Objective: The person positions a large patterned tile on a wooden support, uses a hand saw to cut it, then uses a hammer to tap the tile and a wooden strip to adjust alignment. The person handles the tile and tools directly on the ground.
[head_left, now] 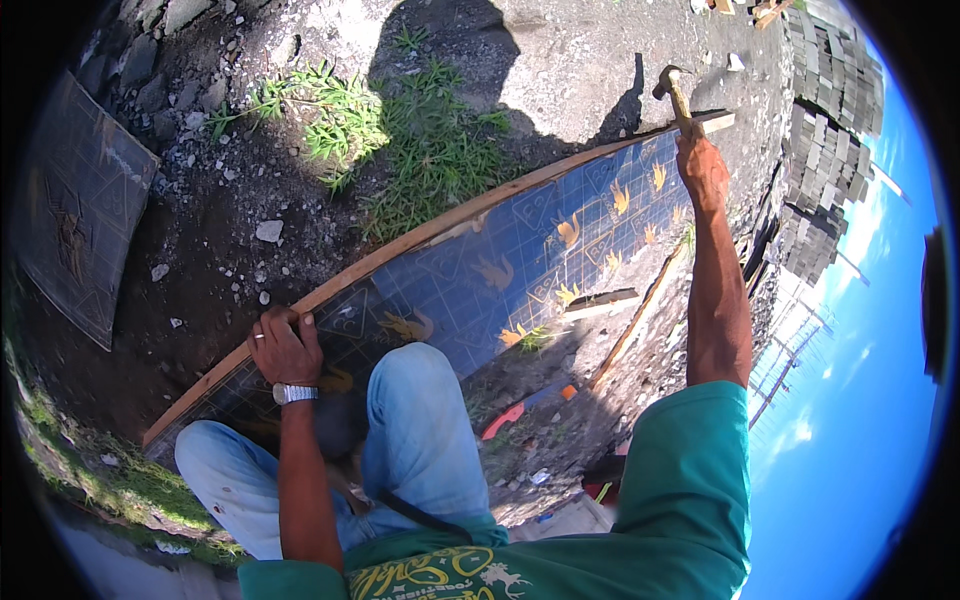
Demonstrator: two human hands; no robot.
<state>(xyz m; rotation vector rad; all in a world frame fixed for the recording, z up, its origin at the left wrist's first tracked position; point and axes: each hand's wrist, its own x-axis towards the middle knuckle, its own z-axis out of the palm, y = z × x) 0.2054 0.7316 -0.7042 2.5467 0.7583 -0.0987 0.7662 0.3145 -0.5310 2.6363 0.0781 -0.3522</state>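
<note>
My right hand (pixel 703 172) is closed round the handle of a hammer (pixel 680 98), held out at the far right with its head pointing away from me. Under my left hand (pixel 286 347) runs a long wooden strip (pixel 430 229), and my fingers are wrapped over it. The strip lies along the far edge of a dark blue plywood panel (pixel 455 300) printed with grid lines and orange bird-like marks. My knees rest over the panel's near left part. Whether my left fingers also pinch a nail is too small to tell.
At the left lies another dark panel (pixel 85 205) on the soil. A tool with a red handle (pixel 503 420) and a wooden stick (pixel 637 318) lie right of my knee. Grass (pixel 425 160) and stones border the strip. Stacked grey blocks (pixel 828 160) stand far right.
</note>
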